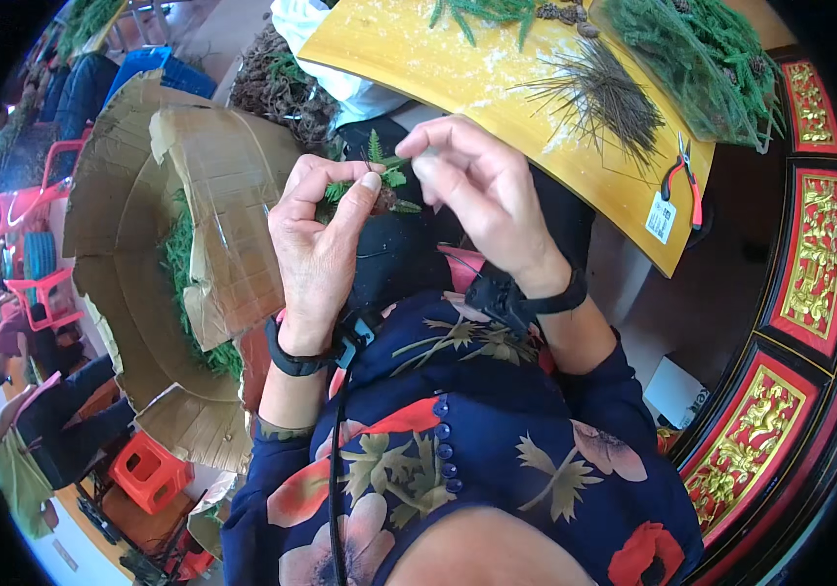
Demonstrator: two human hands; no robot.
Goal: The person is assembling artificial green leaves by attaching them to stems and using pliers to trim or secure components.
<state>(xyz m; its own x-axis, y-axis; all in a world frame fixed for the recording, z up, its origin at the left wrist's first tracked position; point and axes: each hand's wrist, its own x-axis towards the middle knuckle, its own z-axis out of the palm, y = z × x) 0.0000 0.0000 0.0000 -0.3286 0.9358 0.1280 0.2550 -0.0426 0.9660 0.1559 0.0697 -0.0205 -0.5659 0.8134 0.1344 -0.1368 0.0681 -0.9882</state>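
Observation:
My left hand [313, 234] is closed in a pinch on a small green sprig [392, 179] with fern-like leaves. A brown pine cone [385, 201] shows at the sprig's base, by my left thumb. Just to the right, my right hand [485, 190] is raised with its thumb and forefinger pressed together. Whatever lies between those fingertips, if anything, is too small to make out. Both hands are held above my lap, below the near edge of the yellow table [458, 63].
On the table lie a bundle of thin brown stems [619, 107], red-handled pliers [684, 181], a white tag [661, 217] and bagged green sprigs [702, 73]. An open cardboard box [130, 254] with greenery stands left. Carved red-gold panels [814, 244] line the right; a red stool [150, 471] stands lower left.

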